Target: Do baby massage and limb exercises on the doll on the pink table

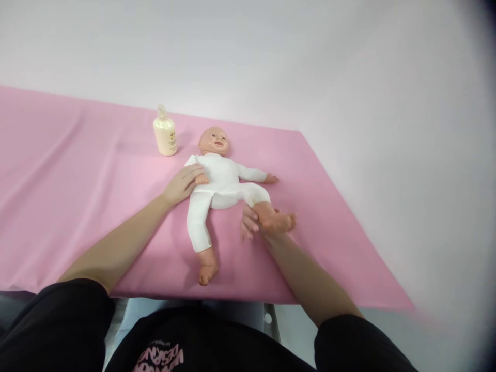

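Observation:
A baby doll [222, 173] with a white cloth body lies on its back, its head toward the far side. My left hand [183, 184] is closed over the doll's arm at its side, and the small doll hand shows between my fingers and thumb. Under the doll's lower leg on the right, my right hand [250, 222] holds the leg, which is bent outward with its foot over my wrist. That leg hides part of my right hand, and its fingertips are slightly blurred. The doll's other leg rests straight toward me.
A pale yellow pump bottle [165, 135] stands upright to the left of the doll's head. Pink cloth [77, 191] covers the table, whose right edge slants toward me. A white wall [248, 62] rises behind it.

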Tool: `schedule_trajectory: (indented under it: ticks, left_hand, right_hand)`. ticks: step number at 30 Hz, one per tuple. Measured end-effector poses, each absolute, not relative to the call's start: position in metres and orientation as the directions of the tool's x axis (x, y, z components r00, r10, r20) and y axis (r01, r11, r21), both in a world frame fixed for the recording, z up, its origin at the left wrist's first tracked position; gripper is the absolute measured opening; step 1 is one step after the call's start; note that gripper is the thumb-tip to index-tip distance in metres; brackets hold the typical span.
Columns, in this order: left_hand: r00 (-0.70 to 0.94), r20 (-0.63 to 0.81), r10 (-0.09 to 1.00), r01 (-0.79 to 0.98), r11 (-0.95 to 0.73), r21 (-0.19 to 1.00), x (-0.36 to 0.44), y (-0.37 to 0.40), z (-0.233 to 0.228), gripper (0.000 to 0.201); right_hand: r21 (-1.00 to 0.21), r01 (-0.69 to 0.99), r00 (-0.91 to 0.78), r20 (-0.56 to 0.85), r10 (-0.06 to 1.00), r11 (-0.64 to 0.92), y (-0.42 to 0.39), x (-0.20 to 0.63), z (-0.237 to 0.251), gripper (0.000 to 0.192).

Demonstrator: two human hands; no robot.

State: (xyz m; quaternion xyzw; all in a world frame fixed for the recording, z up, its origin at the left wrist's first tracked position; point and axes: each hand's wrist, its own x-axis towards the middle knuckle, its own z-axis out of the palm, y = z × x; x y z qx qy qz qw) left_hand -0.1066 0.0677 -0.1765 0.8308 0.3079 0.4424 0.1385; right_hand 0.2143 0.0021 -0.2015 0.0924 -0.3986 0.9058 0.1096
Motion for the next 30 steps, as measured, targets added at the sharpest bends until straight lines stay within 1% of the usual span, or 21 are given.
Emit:
schedule_trajectory:
  ticks: [1,2,3,4,5,7,8,10,11,13,14,16,18,19,21,22,25,27,28,29,30]
  left_hand:
    - [0.493,0.634,0.596,0.388,-0.803,0.453,-0.105,0.067,-0.175,0.043]
    - [0.542,0.625,0.561,0.381,-0.827,0.412,-0.104,0.068,-0.174,0.041]
    - [0.573,0.621,0.535,0.372,-0.845,0.385,-0.103,0.068,-0.174,0.039]
    - [0.589,0.619,0.52,0.365,-0.854,0.37,-0.103,0.069,-0.174,0.038]
    - [0.595,0.617,0.515,0.361,-0.857,0.368,-0.103,0.069,-0.174,0.038]
    - [0.579,0.617,0.533,0.359,-0.846,0.394,-0.102,0.069,-0.174,0.039]
    - [0.555,0.621,0.554,0.361,-0.833,0.42,-0.102,0.068,-0.174,0.04]
    - [0.447,0.645,0.62,0.367,-0.785,0.5,-0.102,0.067,-0.176,0.044]
    - [0.355,0.664,0.658,0.363,-0.752,0.551,-0.103,0.068,-0.177,0.047]
    - [0.107,0.686,0.72,0.315,-0.679,0.663,-0.108,0.074,-0.181,0.051]
    - [-0.027,0.674,0.738,0.269,-0.644,0.716,-0.112,0.08,-0.184,0.052]
    - [-0.259,0.587,0.767,0.134,-0.574,0.808,-0.122,0.093,-0.189,0.051]
    - [-0.421,0.413,0.808,-0.033,-0.468,0.883,-0.133,0.107,-0.195,0.043]
    - [-0.47,0.319,0.823,-0.112,-0.414,0.903,-0.138,0.113,-0.197,0.038]
    - [-0.499,0.181,0.847,-0.235,-0.334,0.913,-0.145,0.121,-0.2,0.031]
    - [-0.493,0.146,0.858,-0.271,-0.311,0.911,-0.147,0.123,-0.201,0.03]
    - [-0.464,0.096,0.881,-0.323,-0.269,0.907,-0.149,0.125,-0.201,0.031]
    - [-0.457,0.141,0.878,-0.289,-0.297,0.91,-0.147,0.122,-0.198,0.033]
    - [-0.451,0.197,0.87,-0.252,-0.336,0.908,-0.145,0.119,-0.197,0.036]
    - [-0.438,0.274,0.856,-0.2,-0.389,0.899,-0.141,0.115,-0.195,0.04]
    - [-0.415,0.361,0.835,-0.134,-0.449,0.884,-0.137,0.11,-0.193,0.046]
  right_hand:
    - [-0.648,-0.372,-0.928,0.242,0.284,-0.665,0.004,0.214,-0.2,0.067]
    - [-0.618,-0.445,-0.883,0.185,0.431,-0.648,0.004,0.212,-0.198,0.064]
    - [-0.604,-0.489,-0.838,0.125,0.531,-0.629,0.005,0.209,-0.196,0.06]
    - [-0.605,-0.499,-0.803,0.053,0.594,-0.621,0.005,0.206,-0.193,0.055]
    - [-0.615,-0.488,-0.779,-0.012,0.627,-0.619,0.005,0.202,-0.191,0.051]
    - [-0.637,-0.46,-0.755,-0.087,0.65,-0.619,0.005,0.197,-0.188,0.047]
    - [-0.645,-0.452,-0.759,-0.085,0.646,-0.616,0.005,0.196,-0.188,0.048]
    - [-0.655,-0.448,-0.801,-0.008,0.598,-0.608,0.004,0.196,-0.191,0.049]
    - [-0.66,-0.445,-0.833,0.056,0.55,-0.606,0.003,0.198,-0.193,0.05]
    - [-0.677,-0.413,-0.895,0.179,0.409,-0.609,0.0,0.201,-0.198,0.054]
    - [-0.695,-0.374,-0.921,0.2,0.334,-0.614,-0.002,0.202,-0.199,0.056]
    - [-0.752,-0.228,-0.972,0.144,0.183,-0.619,-0.006,0.203,-0.2,0.06]
    - [-0.816,-0.005,-1.0,0.003,0.004,-0.578,-0.01,0.2,-0.197,0.063]
    - [-0.846,0.114,-0.992,-0.071,-0.102,-0.52,-0.011,0.197,-0.194,0.066]
    - [-0.891,0.247,-0.961,-0.177,-0.211,-0.38,-0.012,0.189,-0.189,0.067]
    - [-0.901,0.279,-0.95,-0.208,-0.232,-0.333,-0.013,0.186,-0.187,0.066]
    - [-0.899,0.301,-0.935,-0.213,-0.285,-0.317,-0.013,0.181,-0.187,0.063]
    - [-0.89,0.274,-0.926,-0.142,-0.35,-0.365,-0.013,0.183,-0.192,0.062]
    - [-0.884,0.234,-0.929,-0.079,-0.362,-0.406,-0.013,0.185,-0.195,0.062]
    - [-0.871,0.173,-0.942,-0.01,-0.336,-0.459,-0.013,0.188,-0.198,0.063]
    - [-0.851,0.102,-0.962,0.047,-0.268,-0.515,-0.012,0.19,-0.201,0.065]
